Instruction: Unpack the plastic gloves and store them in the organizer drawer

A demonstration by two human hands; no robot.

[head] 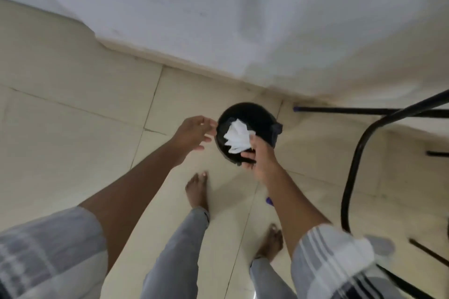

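A round black bin (257,114) stands on the tiled floor by the white wall. Over its opening my right hand (261,160) pinches a crumpled white wrapper (237,137) between thumb and fingers. My left hand (194,133) hovers at the bin's left rim with its fingers loosely spread and nothing in it. No gloves and no organizer drawer are in view.
A black metal chair frame (359,148) stands to the right of the bin, its legs reaching toward the wall. My bare feet (198,189) are on the cream floor tiles just in front of the bin. The white wall (243,19) fills the top.
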